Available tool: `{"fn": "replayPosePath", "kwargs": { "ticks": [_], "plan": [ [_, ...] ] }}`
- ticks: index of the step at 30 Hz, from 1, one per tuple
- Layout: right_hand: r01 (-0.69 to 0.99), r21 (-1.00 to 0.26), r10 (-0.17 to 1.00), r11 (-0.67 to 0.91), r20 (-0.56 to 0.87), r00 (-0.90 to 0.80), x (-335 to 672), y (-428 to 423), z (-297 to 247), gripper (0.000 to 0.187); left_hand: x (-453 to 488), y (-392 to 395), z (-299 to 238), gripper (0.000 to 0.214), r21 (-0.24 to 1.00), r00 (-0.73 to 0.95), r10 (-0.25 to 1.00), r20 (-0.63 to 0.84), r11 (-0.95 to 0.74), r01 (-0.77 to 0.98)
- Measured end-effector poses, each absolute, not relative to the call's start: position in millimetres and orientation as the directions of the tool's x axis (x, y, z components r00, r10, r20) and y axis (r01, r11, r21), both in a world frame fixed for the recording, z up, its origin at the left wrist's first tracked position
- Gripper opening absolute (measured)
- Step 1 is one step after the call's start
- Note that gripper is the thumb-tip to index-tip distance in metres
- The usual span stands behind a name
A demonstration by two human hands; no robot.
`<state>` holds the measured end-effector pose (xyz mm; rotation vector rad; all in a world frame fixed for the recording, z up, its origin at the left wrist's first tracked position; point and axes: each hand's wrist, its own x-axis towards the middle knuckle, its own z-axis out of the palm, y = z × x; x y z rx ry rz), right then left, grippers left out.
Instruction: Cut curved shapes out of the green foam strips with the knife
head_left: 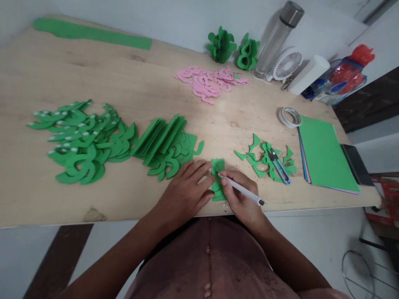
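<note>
My left hand [190,187] is at the lower centre of the frame, laid palm down with the fingers slightly spread; it grips nothing, and its fingertips reach the left edge of a small green piece [217,192]. That piece lies flat on the wooden table [131,203], close to the table's front edge, between my two hands. My right hand [241,193], just right of it, is closed around a white pen [245,192] — thumb and fingers pinching it near the tip, its dark end slanting down to the right. The tip is over the green piece; I cannot tell whether it touches.

Just beyond my left hand, near the centre, stand folded green strips [158,139] beside curved green cut-outs [170,164]. A larger heap of green shapes [77,145], some with white patches, spreads across the left of the frame. Right of my right hand lie green scraps [257,160] with blue-handled snips [282,168] on them, and farther right a stack of coloured sheets [328,153], green on top, with tape rolls [289,117] at its upper left corner. Pink cut-outs [207,85] sit at upper centre — two green paper ornaments [221,45] behind them.
</note>
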<state>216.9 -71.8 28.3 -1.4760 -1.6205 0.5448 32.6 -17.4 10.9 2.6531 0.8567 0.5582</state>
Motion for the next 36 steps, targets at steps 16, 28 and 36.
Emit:
{"fn": "replayPosePath", "kwargs": {
  "ticks": [16,28,36],
  "plan": [
    [0.599,-0.760,0.946,0.252,0.325,0.014,219.8,-72.8,32.7,0.024,32.4,-18.0,12.0,0.024,0.402,0.737,0.619,0.272,-0.769,0.498],
    [0.725,-0.591,0.918,0.354,0.367,-0.149,222.2,-71.6,27.4,0.030,32.0,-18.2,13.5,0.024,0.358,0.758,0.597,0.262,-0.790,0.498],
    [0.485,-0.859,0.963,0.164,0.245,0.109,224.6,-67.7,28.6,0.015,31.9,-17.9,12.9,0.020,0.344,0.754,0.594,0.281,-0.796,0.499]
  ]
}}
